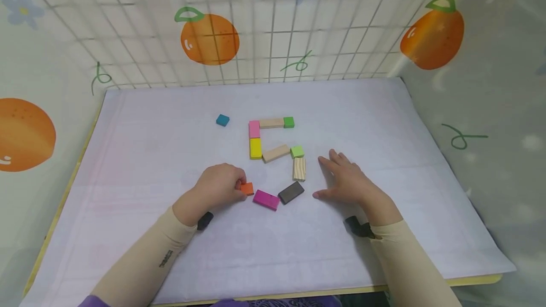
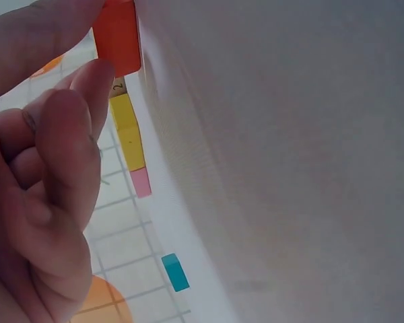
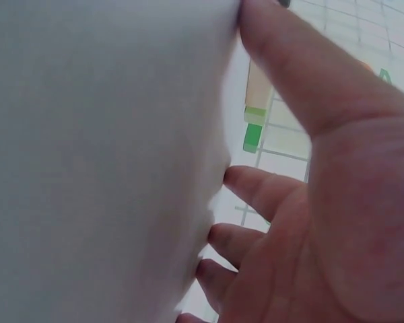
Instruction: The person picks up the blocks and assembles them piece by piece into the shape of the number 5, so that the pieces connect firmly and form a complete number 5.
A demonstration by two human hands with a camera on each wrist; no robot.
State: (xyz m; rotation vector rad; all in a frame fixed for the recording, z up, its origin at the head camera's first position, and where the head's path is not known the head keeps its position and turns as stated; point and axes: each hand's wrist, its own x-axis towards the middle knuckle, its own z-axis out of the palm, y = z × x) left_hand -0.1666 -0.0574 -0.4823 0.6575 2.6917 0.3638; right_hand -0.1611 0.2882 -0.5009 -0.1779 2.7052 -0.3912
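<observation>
Between thumb and fingers, my left hand (image 1: 219, 184) pinches an orange block (image 1: 247, 189) at the left end of a curved row of wooden blocks. Just right of it lies a magenta block (image 1: 266, 200), then a dark grey block (image 1: 291, 193). My right hand (image 1: 347, 179) rests with spread fingers on the white sheet, right of the row and holding nothing. Further along the row come a striped wood block (image 1: 299, 169), a light green block (image 1: 297, 151), a plain wood block (image 1: 276, 153), a yellow block (image 1: 255, 148) and a pink block (image 1: 254, 129).
Another plain wood block (image 1: 271, 123) and a green block (image 1: 288, 122) extend from the pink one. A blue block (image 1: 222, 120) lies apart at the upper left. A white sheet (image 1: 149, 146) covers the table; a wire grid (image 1: 273, 27) stands behind it.
</observation>
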